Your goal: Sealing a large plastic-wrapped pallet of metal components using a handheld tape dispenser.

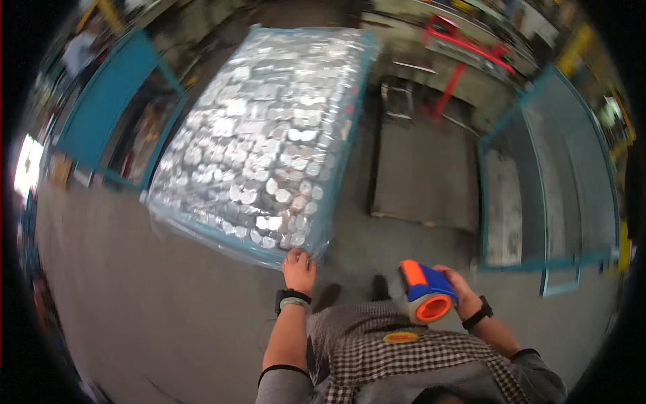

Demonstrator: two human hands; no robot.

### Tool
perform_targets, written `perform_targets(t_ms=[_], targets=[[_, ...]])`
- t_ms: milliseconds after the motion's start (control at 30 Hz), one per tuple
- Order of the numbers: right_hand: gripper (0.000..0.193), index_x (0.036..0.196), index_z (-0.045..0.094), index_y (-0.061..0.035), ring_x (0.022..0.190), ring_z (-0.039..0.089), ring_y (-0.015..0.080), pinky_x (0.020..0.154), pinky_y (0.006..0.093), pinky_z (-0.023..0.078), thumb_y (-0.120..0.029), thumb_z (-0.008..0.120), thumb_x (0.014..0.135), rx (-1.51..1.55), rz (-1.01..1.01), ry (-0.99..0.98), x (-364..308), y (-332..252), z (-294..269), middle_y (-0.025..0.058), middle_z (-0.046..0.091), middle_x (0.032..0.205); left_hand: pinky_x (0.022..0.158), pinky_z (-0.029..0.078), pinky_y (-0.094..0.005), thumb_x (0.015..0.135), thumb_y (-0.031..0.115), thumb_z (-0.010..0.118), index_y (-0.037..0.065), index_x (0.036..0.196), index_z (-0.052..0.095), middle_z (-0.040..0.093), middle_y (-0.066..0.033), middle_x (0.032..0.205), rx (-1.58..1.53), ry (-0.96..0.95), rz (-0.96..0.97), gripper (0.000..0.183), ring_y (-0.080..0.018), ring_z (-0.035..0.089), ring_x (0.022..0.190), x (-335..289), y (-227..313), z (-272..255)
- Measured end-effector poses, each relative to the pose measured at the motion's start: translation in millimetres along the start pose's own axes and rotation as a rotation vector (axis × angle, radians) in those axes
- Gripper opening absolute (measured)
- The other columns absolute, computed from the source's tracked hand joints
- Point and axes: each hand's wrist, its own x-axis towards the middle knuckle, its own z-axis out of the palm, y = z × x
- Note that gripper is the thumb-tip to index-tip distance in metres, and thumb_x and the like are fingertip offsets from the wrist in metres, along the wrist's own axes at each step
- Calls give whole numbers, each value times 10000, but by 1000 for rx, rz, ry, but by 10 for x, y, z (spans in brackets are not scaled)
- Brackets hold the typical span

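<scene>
A large teal-edged crate (344, 168) stands in front of me, packed with rows of shiny round metal pieces (259, 145). Clear plastic film (202, 232) covers its top and hangs over the near side. At the near right corner, my left hand (299, 271) has its fingers bent and closed on the edge of the film. My right hand (460, 289) grips a blue and orange tape dispenser (427, 286) in front of my apron, apart from the crate. Its fingers are partly hidden behind the dispenser.
A brown flat platform (425, 168) lies on the floor right of the crate, with a teal-framed bin (552, 175) beyond it. Another teal frame (111, 101) stands at the left. A red stand (451, 87) is at the back; a person (81, 54) is at the far left.
</scene>
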Motion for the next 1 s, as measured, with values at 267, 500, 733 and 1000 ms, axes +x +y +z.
perform_targets(t_ms=[267, 500, 733, 1000], targets=[[609, 1396, 349, -7, 1277, 431, 226, 1079, 379, 337, -395, 440, 936, -346, 105, -598, 1922, -354, 647, 141, 409, 1412, 853, 459, -432, 702, 59, 675, 84, 1023, 596, 535, -157, 1104, -82, 172, -56, 331, -359, 531, 1013, -11, -95, 54], [589, 1414, 353, -33, 1296, 408, 201, 1074, 337, 342, -360, 445, 933, -301, 145, -870, 3226, 417, 354, 114, 370, 1445, 911, 454, -406, 677, 36, 721, 64, 1161, 541, 568, -161, 1149, -319, 364, -170, 517, -359, 530, 1102, -146, -189, 379], [887, 1473, 237, -110, 761, 565, 110, 683, 232, 462, -548, 586, 785, -574, 92, -875, 3590, 753, 135, 54, 585, 881, 1088, 247, -437, 676, 197, 775, -14, 1391, 214, 366, -156, 1407, -424, 782, 32, 933, -269, 531, 1130, -126, -492, 1088], [634, 1464, 278, -132, 686, 549, 95, 593, 214, 434, -290, 494, 889, -748, -142, -994, 3459, 713, 135, 41, 569, 784, 1078, 210, -456, 685, 125, 749, -11, 1296, 379, 396, -177, 1317, -234, 923, 7, 727, -352, 316, 1275, -6, -475, 1164]])
